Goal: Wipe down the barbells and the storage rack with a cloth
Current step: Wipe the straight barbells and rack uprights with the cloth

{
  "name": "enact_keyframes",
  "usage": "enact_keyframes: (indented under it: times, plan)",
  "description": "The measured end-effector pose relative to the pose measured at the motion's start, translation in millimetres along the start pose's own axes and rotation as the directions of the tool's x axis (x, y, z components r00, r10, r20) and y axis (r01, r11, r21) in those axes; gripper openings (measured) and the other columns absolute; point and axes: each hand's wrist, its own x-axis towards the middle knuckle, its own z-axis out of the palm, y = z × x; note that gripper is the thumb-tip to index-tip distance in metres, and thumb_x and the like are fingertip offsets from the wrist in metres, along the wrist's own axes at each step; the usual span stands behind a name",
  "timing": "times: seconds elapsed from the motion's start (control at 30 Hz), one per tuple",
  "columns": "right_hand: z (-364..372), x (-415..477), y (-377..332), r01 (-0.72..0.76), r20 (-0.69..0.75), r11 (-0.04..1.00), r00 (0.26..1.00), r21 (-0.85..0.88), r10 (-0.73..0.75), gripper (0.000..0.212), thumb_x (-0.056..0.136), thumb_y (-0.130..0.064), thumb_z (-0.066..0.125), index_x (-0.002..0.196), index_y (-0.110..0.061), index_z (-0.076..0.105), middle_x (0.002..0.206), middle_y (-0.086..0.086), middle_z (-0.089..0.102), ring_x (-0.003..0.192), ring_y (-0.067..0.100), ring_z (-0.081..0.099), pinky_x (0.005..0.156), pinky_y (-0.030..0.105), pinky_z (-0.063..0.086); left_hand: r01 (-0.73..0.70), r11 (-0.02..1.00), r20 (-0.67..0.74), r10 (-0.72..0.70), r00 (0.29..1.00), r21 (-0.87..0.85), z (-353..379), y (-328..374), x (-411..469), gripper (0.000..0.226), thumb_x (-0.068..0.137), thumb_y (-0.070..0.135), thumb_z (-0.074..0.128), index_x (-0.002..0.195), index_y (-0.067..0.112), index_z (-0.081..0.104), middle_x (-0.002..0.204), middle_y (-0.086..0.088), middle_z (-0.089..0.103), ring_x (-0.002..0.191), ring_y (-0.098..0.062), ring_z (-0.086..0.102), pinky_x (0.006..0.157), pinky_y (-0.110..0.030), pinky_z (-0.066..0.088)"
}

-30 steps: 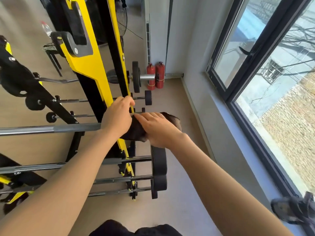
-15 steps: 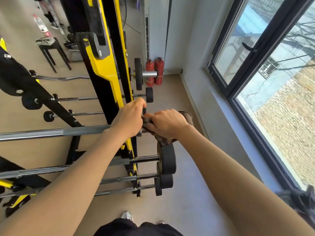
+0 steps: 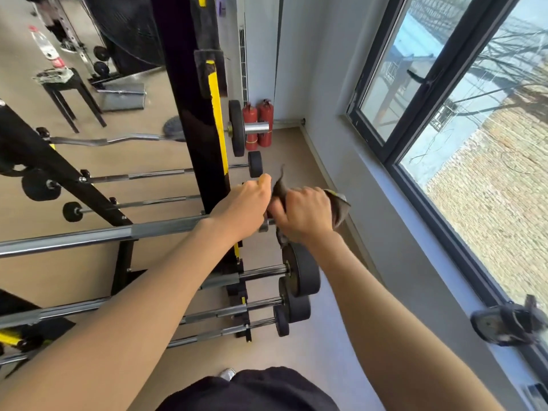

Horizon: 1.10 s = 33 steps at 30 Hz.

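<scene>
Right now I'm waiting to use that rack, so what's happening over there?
A person is wiping a barbell on the black-and-yellow storage rack. The left hand grips the long barbell near its right end, steadying it. The right hand is closed around a dark cloth wrapped over that end. The smaller barbells on the lower pegs are untouched at this moment.

The black-and-yellow storage rack (image 3: 204,149) carries several steel barbells (image 3: 89,235) on its pegs.

Barbell (image 3: 103,234) end hidden by cloth (image 3: 338,207), hands; blurred.
</scene>
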Motion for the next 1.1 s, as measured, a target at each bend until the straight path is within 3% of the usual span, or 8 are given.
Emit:
enact_keyframes:
  times: [0.2, 0.33, 0.4, 0.53, 0.77, 0.9, 1.03, 1.1]
  plan:
    - [-1, -13, 31, 0.351, 0.036, 0.935, 0.935, 0.052, -0.353, 0.027, 0.098, -0.042, 0.039, 0.102, -0.024, 0.059, 0.094, -0.004, 0.064, 0.086, 0.018, 0.057, 0.087, 0.038, 0.047, 0.007, 1.000, 0.040, -0.008, 0.999, 0.016, -4, 3, -1, 0.053, 0.095, 0.001, 0.064, 0.142, 0.000, 0.041, 0.114, -0.020, 0.065, 0.100, -0.037, 0.069, 0.082, -0.046, 0.061]
    - [-18, 0, 96, -0.143, 0.157, 0.990, 0.977, 0.000, 0.141, 0.045, 0.102, -0.045, 0.028, 0.076, -0.021, 0.056, 0.079, 0.005, 0.065, 0.073, 0.029, 0.061, 0.072, 0.040, 0.051, 0.002, 0.999, 0.077, 0.000, 0.997, -0.032, -5, 0, 0, 0.036, 0.092, -0.008, 0.053, 0.125, 0.005, 0.048, 0.096, -0.013, 0.064, 0.075, -0.028, 0.066, 0.065, -0.044, 0.061]
    - [-17, -4, 90, -0.201, 0.093, 0.980, 0.975, -0.015, 0.201, 0.046, 0.101, -0.042, 0.028, 0.069, -0.018, 0.050, 0.075, 0.006, 0.062, 0.076, 0.029, 0.058, 0.081, 0.042, 0.048, 0.018, 0.996, 0.100, -0.009, 0.995, -0.087, -7, -2, 0, 0.038, 0.088, -0.005, 0.054, 0.123, 0.007, 0.049, 0.093, -0.010, 0.062, 0.074, -0.026, 0.065, 0.064, -0.046, 0.061]
    - [1, -20, 21, 0.002, -0.060, 1.000, 0.998, -0.014, -0.003, 0.039, 0.102, -0.038, 0.036, 0.091, -0.017, 0.066, 0.095, 0.003, 0.070, 0.099, 0.026, 0.062, 0.102, 0.045, 0.043, 0.010, 0.997, 0.148, 0.000, 0.989, -0.072, -9, 3, 3, 0.043, 0.085, 0.007, 0.059, 0.125, 0.009, 0.044, 0.086, -0.004, 0.053, 0.070, -0.020, 0.057, 0.052, -0.031, 0.049]
    - [-6, 2, 47, 0.490, 0.135, 0.871, 0.862, 0.025, -0.489, 0.034, 0.106, -0.051, 0.036, 0.110, -0.023, 0.056, 0.095, -0.002, 0.064, 0.083, 0.018, 0.060, 0.079, 0.034, 0.048, 0.013, 0.998, 0.310, -0.031, 0.950, 0.061, -16, 10, 15, 0.020, 0.082, 0.014, 0.058, 0.100, 0.012, 0.048, 0.087, -0.006, 0.054, 0.070, -0.019, 0.057, 0.056, -0.034, 0.054]
    - [-25, 28, 56, 0.191, 0.349, 0.981, 0.919, 0.018, -0.185, 0.049, 0.109, -0.050, 0.028, 0.069, -0.024, 0.041, 0.069, -0.004, 0.053, 0.059, 0.015, 0.053, 0.054, 0.029, 0.034, 0.084, 0.995, 0.403, -0.100, 0.910, 0.057, -7, 6, 11, 0.037, 0.073, 0.025, 0.066, 0.103, 0.018, 0.046, 0.099, -0.003, 0.053, 0.080, -0.019, 0.060, 0.065, -0.039, 0.063]
    - [-27, 56, 43, -0.070, 0.526, 0.997, 0.849, 0.026, 0.046, 0.034, 0.108, -0.044, 0.030, 0.097, -0.021, 0.053, 0.088, 0.000, 0.055, 0.075, 0.019, 0.054, 0.063, 0.034, 0.037, 0.078, 0.994, 0.361, -0.102, 0.927, 0.082, 2, 5, 10, 0.058, 0.073, 0.030, 0.084, 0.115, 0.017, 0.046, 0.107, -0.003, 0.056, 0.088, -0.019, 0.062, 0.069, -0.034, 0.062]
    - [-24, 46, 38, -0.054, 0.451, 0.997, 0.892, 0.050, 0.026, 0.033, 0.107, -0.044, 0.030, 0.100, -0.022, 0.054, 0.081, -0.003, 0.055, 0.071, 0.019, 0.056, 0.062, 0.033, 0.037, 0.082, 0.990, 0.311, -0.114, 0.943, 0.114, 8, 8, 10, 0.062, 0.073, 0.026, 0.088, 0.120, 0.012, 0.049, 0.111, -0.006, 0.060, 0.093, -0.023, 0.065, 0.071, -0.035, 0.062]
